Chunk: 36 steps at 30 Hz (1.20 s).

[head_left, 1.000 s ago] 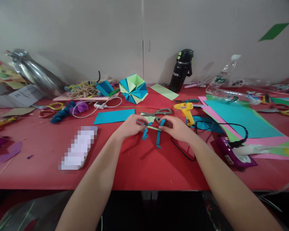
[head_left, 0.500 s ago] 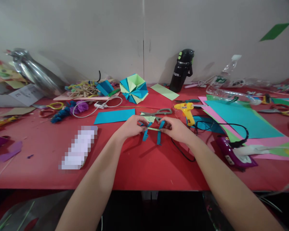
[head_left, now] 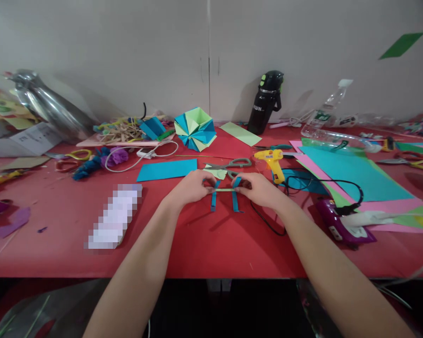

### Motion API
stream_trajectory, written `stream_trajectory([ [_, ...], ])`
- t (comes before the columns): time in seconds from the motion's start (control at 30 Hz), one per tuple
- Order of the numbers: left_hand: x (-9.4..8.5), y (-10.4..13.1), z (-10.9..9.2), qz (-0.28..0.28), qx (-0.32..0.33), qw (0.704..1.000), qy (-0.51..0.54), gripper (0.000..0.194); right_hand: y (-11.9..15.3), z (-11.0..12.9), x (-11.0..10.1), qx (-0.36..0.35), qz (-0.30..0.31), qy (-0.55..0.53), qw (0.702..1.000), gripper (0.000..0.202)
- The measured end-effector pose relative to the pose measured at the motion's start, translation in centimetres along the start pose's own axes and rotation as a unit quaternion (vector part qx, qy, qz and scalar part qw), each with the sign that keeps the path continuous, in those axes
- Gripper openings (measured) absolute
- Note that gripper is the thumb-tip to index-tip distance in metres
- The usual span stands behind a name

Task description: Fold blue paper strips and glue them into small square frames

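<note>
My left hand [head_left: 199, 185] pinches the left end of a small paper piece, where a blue paper strip [head_left: 213, 202] hangs from a light green strip [head_left: 224, 190]. At the other end my right hand [head_left: 251, 187] pinches a second blue strip [head_left: 235, 203]. The green strip spans between my fingertips like a crossbar. Just behind my hands lie scissors [head_left: 245, 163] and a light green paper scrap [head_left: 216, 172]. A blue paper rectangle [head_left: 167, 170] lies to the left, and a yellow glue gun [head_left: 274, 164] to the right.
A folded blue-and-green paper form [head_left: 196, 129] stands behind. At the back are a black bottle [head_left: 265, 103] and a metal jug [head_left: 52, 105]. Coloured sheets [head_left: 356, 173] and a purple power strip [head_left: 341, 225] with cables lie right; a blurred-out flat object [head_left: 115, 216] lies left.
The left blue strip has swung from slanting to nearly upright, and the right strip has shifted slightly. Both hands keep their pinch in nearly the same place.
</note>
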<state>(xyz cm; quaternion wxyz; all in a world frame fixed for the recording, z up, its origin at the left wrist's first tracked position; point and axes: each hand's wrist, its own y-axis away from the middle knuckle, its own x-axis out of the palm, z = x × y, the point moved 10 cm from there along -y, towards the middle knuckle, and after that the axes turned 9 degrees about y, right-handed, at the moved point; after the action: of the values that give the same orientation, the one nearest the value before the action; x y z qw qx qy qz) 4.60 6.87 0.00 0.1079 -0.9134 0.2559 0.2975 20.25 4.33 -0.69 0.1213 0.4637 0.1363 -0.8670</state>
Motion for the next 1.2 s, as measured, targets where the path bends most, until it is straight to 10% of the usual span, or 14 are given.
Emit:
stream_trajectory([
  [0.9,0.1,0.4,-0.8,0.025,0.002,0.998,-0.065,0.02,-0.2,0.1,-0.1,0.002,-0.002,0.0,1.0,0.008],
  [1.2,0.4,0.3,-0.2,0.036,-0.007,0.998,-0.052,0.021,3.0,-4.4,-6.0,0.151,-0.038,0.037,0.987,0.038],
])
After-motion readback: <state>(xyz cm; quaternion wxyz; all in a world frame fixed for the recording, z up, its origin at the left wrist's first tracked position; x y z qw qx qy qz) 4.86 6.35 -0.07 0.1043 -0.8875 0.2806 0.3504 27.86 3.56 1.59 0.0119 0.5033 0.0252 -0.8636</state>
